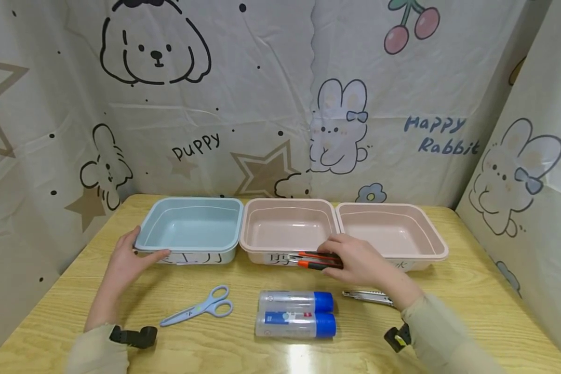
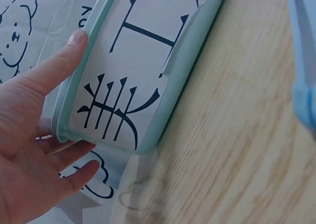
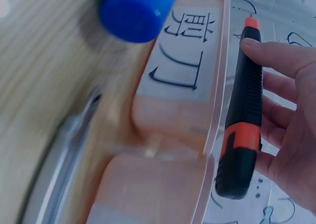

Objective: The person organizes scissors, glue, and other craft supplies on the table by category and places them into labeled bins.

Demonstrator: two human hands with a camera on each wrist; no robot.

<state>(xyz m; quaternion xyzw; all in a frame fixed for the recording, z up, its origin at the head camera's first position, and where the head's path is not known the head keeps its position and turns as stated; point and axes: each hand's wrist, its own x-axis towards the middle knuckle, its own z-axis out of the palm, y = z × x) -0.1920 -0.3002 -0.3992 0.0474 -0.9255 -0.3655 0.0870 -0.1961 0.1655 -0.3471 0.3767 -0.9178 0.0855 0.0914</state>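
Observation:
In the head view, my left hand (image 1: pixel 127 267) rests at the near left corner of a blue bin (image 1: pixel 187 251). Its thumb lies along the front rim and the fingers spread loosely at the side. My right hand (image 1: pixel 355 259) holds a black-and-orange utility knife (image 3: pixel 244 100) by the front of the middle pink bin (image 1: pixel 262 254). Two orange-tipped parts show side by side in the head view; whether there is a second knife I cannot tell. Nearer lie light-blue scissors (image 1: pixel 198 311), two clear blue-capped glue bottles (image 1: pixel 290 324) and a silver utility knife (image 1: pixel 366 296).
A second pink bin (image 1: pixel 435 252) stands at the right of the row. White labels with black characters are on the bin fronts. Behind the wooden table (image 1: pixel 191 353) hangs a printed cloth (image 1: pixel 262 78), which also covers both sides.

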